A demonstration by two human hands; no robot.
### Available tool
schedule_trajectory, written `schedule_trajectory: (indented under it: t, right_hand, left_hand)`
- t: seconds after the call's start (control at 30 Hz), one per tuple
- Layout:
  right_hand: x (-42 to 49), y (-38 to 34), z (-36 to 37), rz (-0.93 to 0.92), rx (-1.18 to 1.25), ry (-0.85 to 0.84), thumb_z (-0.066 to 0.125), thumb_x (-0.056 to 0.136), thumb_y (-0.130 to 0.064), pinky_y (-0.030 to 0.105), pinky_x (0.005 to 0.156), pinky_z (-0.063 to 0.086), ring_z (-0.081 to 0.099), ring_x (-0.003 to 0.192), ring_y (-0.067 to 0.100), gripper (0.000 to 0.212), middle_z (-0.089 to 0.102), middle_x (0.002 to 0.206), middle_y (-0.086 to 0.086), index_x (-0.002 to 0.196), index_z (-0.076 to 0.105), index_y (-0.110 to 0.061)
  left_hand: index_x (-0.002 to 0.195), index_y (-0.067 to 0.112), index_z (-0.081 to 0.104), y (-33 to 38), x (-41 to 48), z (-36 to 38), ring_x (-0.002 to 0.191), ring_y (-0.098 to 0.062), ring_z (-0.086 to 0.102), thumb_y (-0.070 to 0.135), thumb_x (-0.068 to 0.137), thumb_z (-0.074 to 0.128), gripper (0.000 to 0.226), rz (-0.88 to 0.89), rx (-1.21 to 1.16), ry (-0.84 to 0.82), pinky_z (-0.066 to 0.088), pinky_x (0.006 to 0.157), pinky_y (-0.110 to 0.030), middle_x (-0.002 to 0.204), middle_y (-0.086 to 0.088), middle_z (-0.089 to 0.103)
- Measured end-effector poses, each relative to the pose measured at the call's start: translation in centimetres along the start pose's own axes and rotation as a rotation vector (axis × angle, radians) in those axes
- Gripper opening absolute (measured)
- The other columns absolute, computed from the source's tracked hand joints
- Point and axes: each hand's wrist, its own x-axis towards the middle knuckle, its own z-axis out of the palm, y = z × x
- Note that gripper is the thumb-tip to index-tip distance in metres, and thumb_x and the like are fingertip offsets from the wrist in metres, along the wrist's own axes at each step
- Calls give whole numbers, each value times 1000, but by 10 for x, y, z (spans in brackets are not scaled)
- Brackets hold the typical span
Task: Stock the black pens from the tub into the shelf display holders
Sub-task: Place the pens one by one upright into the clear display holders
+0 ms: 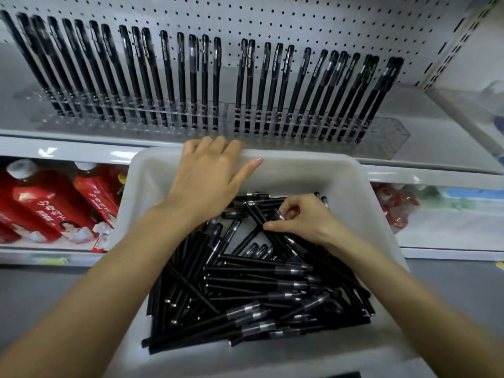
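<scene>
A white plastic tub [362, 186] sits below the shelf and holds a heap of several black pens [259, 296]. My left hand [210, 175] grips the tub's far rim, fingers curled over the edge. My right hand [302, 219] is down in the tub, its fingers pinching a black pen [257, 215] that lies slanted on top of the heap. On the shelf above, clear display holders [381, 132] carry a long row of upright black pens [191, 83] against the pegboard. The holder's right end stands empty.
Red bottles [49, 205] fill the lower shelf at left. Packaged goods [395, 205] lie on the lower shelf at right. A white pegboard [300, 25] backs the pen row. The grey floor shows on both sides of the tub.
</scene>
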Motion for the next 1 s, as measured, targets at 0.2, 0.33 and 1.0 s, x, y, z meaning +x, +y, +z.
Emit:
schedule_trajectory:
  t: [0.2,0.33,1.0]
  right_hand:
    - [-12,-6,-21,-100,213,129,82,69,-18,11,55,37,45,50,-1,20,53,56,-6,63,62,-16]
    - [-26,-28,-56,-238,203,179,76,74,-17,24,63,55,64,67,18,14,69,73,8,82,73,-6]
    - [17,-16,-253,-377,468,633,72,77,-2,25,74,56,67,88,28,9,72,86,9,83,73,-10]
  left_hand:
    - [125,21,53,-1,3,-3,106,-20,48,65,86,5,76,2,-56,-9,23,91,-34,112,-1,58]
    - [132,19,47,7,8,-12,118,-19,46,64,89,12,72,37,-99,-4,28,100,-38,125,-1,52]
    - [121,13,59,43,54,7,105,-19,60,60,94,19,67,205,129,21,48,90,-37,116,-1,63]
